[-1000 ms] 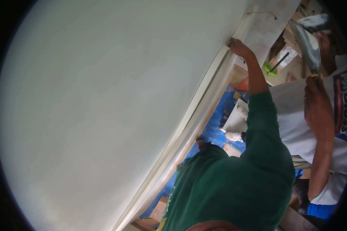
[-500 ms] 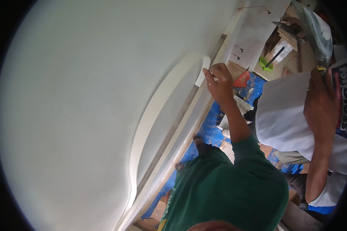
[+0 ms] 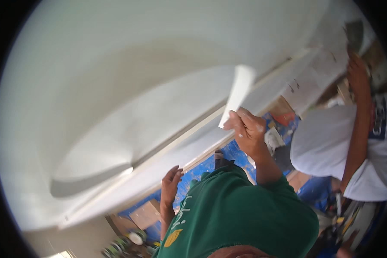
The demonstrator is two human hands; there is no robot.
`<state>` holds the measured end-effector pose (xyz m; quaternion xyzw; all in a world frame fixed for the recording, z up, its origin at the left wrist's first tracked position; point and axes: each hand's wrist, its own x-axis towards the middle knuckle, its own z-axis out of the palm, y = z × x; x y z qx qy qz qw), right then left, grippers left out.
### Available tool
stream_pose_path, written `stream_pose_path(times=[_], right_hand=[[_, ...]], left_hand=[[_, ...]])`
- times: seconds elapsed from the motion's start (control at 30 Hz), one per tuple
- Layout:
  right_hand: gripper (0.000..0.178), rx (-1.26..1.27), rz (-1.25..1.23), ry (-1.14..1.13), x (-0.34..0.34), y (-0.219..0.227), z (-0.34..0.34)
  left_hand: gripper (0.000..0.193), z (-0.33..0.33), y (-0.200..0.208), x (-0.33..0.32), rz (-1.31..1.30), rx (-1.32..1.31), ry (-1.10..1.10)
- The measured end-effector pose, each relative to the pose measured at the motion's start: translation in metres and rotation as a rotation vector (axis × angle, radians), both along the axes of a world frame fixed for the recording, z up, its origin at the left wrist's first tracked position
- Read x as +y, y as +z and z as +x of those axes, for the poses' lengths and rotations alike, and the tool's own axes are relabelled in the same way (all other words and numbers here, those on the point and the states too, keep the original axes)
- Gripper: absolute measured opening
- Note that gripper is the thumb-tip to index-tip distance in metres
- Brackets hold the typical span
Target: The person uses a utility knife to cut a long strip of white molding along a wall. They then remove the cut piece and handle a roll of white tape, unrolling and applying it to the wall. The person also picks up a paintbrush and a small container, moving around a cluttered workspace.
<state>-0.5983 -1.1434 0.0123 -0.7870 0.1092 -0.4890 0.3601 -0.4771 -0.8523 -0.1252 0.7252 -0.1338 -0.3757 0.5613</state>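
Observation:
My right hand (image 3: 249,133) pinches the end of a white strip of tape (image 3: 238,92) between thumb and fingers, held out from the pale wall. White smudges mark these fingers. Beyond the grip the strip blurs into a wide loop across the wall, coming back to a seam at the lower left, where its edge shows grey. My left hand (image 3: 170,187) hangs lower left, beside my green shirt and below the wall's ledge. Its fingers are loosely stretched, holding nothing.
A long pale ledge (image 3: 180,144) runs diagonally along the wall. Right of me, a co-worker in a white shirt (image 3: 322,142) raises a dark flat blade (image 3: 354,34) to the wall. Below lie a stained blue sheet (image 3: 234,152), a brown board (image 3: 144,215) and several round containers (image 3: 120,246).
My right hand has come down and away from the wall with the tape end. The loop has swung wider to the left. My left hand has come into view at the lower left.

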Motion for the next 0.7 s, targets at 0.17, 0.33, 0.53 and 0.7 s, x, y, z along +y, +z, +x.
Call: stream_pose_path(times=[0.17, 0.33, 0.53, 0.7], right_hand=[[0.010, 0.287, -0.038, 0.162, 0.124, 0.025, -0.003], [0.028, 0.239, -0.016, 0.360, 0.244, 0.048, 0.011], [0.025, 0.280, 0.101, 0.699, 0.243, 0.047, 0.024], [0.017, 0.568, 0.323, 1.295, 0.333, 0.028, 0.031]], left_hand=[[0.068, -0.020, 0.100, 0.118, -0.529, -0.081, 0.316], [0.063, -0.007, 0.143, 0.287, -1.728, 0.053, 0.592], [0.064, -0.043, 0.144, 0.273, -1.223, -0.001, 0.823], [0.072, -0.068, 0.076, 0.217, -0.418, -0.031, 0.950]])
